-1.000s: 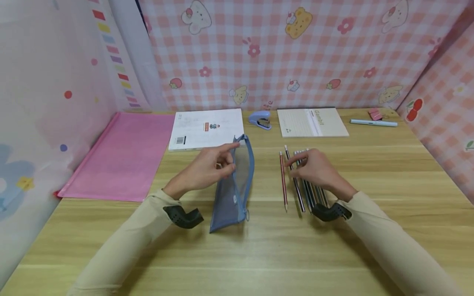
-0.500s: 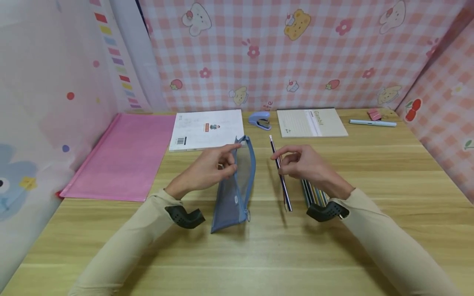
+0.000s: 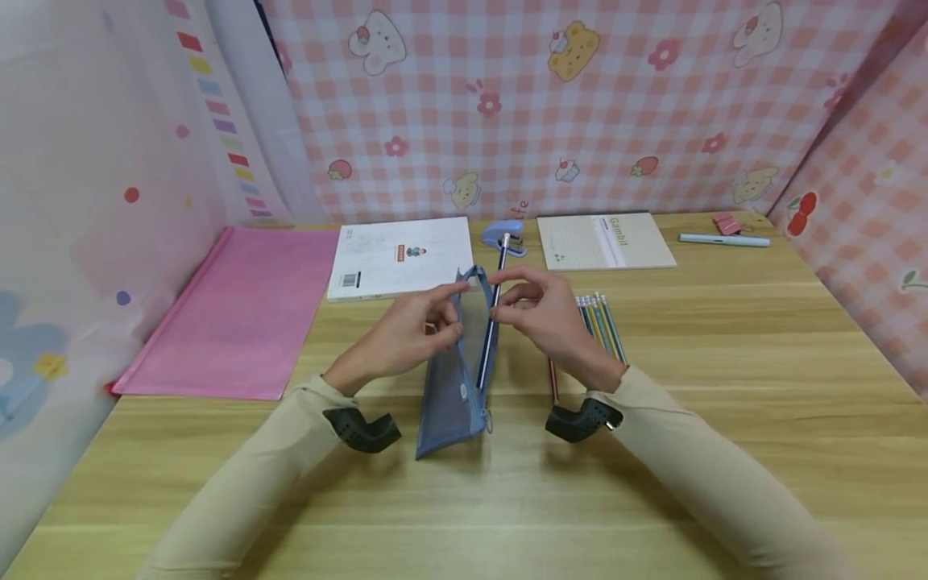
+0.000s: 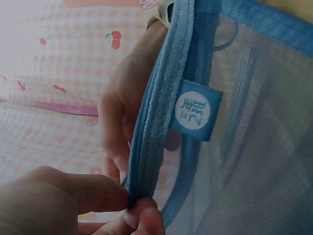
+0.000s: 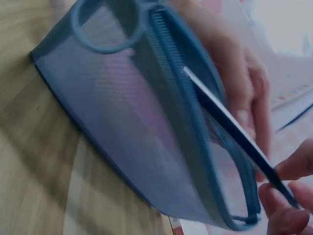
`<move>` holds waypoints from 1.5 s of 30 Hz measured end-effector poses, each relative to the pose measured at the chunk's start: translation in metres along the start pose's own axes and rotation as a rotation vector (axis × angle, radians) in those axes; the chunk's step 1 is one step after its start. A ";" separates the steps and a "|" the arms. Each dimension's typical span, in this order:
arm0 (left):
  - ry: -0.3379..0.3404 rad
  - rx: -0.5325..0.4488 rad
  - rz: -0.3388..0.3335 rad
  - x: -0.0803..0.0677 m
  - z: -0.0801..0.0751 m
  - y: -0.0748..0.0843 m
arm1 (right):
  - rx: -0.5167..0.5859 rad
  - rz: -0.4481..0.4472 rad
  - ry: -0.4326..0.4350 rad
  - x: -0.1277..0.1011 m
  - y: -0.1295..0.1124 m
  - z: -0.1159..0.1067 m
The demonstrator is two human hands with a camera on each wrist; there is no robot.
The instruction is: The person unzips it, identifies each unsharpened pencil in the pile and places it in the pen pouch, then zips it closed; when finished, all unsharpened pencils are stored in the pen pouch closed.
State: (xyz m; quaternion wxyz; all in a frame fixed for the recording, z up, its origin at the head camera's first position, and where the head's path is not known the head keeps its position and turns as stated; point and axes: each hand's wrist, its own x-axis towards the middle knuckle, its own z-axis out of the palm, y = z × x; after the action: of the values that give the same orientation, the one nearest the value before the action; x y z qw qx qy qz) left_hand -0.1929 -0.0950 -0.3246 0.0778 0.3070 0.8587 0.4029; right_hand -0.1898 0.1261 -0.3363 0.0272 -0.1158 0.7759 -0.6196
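Note:
My left hand (image 3: 402,332) pinches one side of the zippered mouth of a blue mesh pencil case (image 3: 444,407), which stands on edge with its mouth parted. In the left wrist view, thumb and finger grip the zipper edge below a round-logo tag (image 4: 195,110). Between thumb and fingers, my right hand (image 3: 551,318) holds a dark striped pencil (image 3: 490,346) slanting over the mouth. In the right wrist view its lower end reaches in at the zipper opening. Right of the case lie a red pencil (image 3: 554,383), partly hidden by the right hand, and several other pencils (image 3: 603,324).
Along the back are a white book (image 3: 399,258), a lilac stapler (image 3: 500,234), a notepad (image 3: 607,242), a light blue pen (image 3: 725,240) and a red binder clip (image 3: 727,223). A pink folder (image 3: 232,314) lies left. Cloth walls border the table.
The right hand has picked up the dark striped pencil from beside the others and carried it left to the case's mouth. The left hand keeps its grip in place.

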 end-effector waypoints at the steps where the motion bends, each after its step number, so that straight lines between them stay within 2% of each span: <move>1: 0.005 -0.003 0.000 0.000 0.001 0.000 | -0.033 -0.006 0.000 0.000 -0.001 0.003; 8: 0.063 -0.020 0.018 -0.001 0.002 -0.001 | -0.279 -0.064 -0.033 -0.007 -0.005 0.020; 12: 0.097 -0.009 -0.001 -0.002 0.002 -0.001 | -0.356 -0.093 -0.065 -0.010 -0.006 0.025; 19: 0.105 -0.013 0.007 0.000 0.005 -0.003 | -0.506 -0.109 -0.177 -0.007 -0.007 0.028; 22: 0.105 -0.019 0.004 -0.001 0.006 -0.004 | -0.535 -0.136 -0.196 -0.007 -0.006 0.030; 26: 0.108 -0.014 -0.012 -0.003 0.005 -0.006 | -0.517 -0.166 -0.151 -0.009 -0.005 0.027; 31: 0.120 -0.010 -0.015 -0.004 0.005 -0.009 | -0.473 -0.200 -0.040 -0.012 -0.005 0.008; 36: 0.124 -0.014 -0.003 -0.003 0.003 -0.007 | -0.519 -0.231 0.041 -0.010 -0.002 -0.023; 38: 0.122 -0.015 0.001 -0.003 0.003 -0.006 | -0.551 -0.219 0.033 -0.010 0.002 -0.038; 45: 0.108 -0.023 0.000 -0.003 0.002 -0.007 | -0.695 -0.115 -0.132 -0.013 0.025 -0.085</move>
State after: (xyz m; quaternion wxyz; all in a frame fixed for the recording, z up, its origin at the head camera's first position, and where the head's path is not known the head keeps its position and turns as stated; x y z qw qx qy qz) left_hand -0.1933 -0.0988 -0.3316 0.0349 0.2839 0.8570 0.4287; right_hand -0.1966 0.2150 -0.3422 0.0013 -0.2012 0.9291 -0.3102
